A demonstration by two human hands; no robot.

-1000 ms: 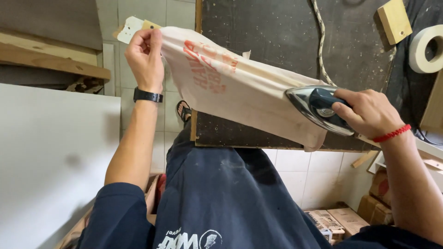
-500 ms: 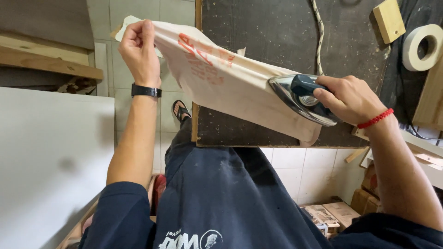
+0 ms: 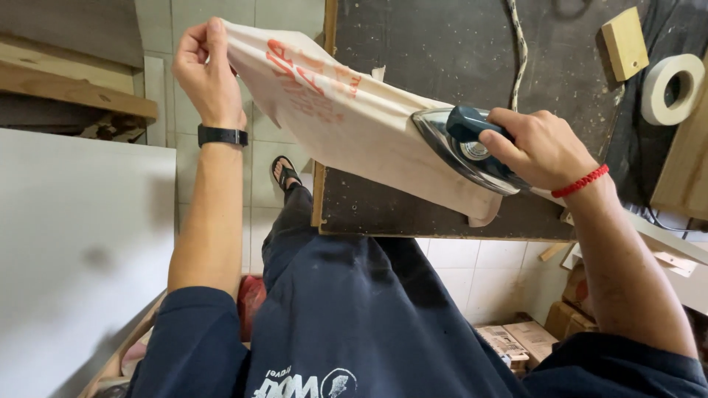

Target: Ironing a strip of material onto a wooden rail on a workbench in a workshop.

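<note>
My left hand [image 3: 208, 72] pinches the far end of a cream cloth bag [image 3: 354, 121] with red print and holds it taut past the left edge of the dark work board [image 3: 413, 214]. My right hand [image 3: 542, 147] grips the dark teal handle of a clothes iron [image 3: 464, 151]. The iron's sole rests flat on the bag's near end, over the board. The bag stretches diagonally between the two hands.
A white tape roll [image 3: 671, 88] and a small wooden block [image 3: 625, 43] lie at the board's far right. A braided cord [image 3: 518, 51] runs across the board. A large white panel [image 3: 81, 250] stands at left, cardboard boxes [image 3: 516, 343] on the tiled floor below.
The iron has slid left along the bag toward my left hand. My left hand has kept its grip on the bag's end.
</note>
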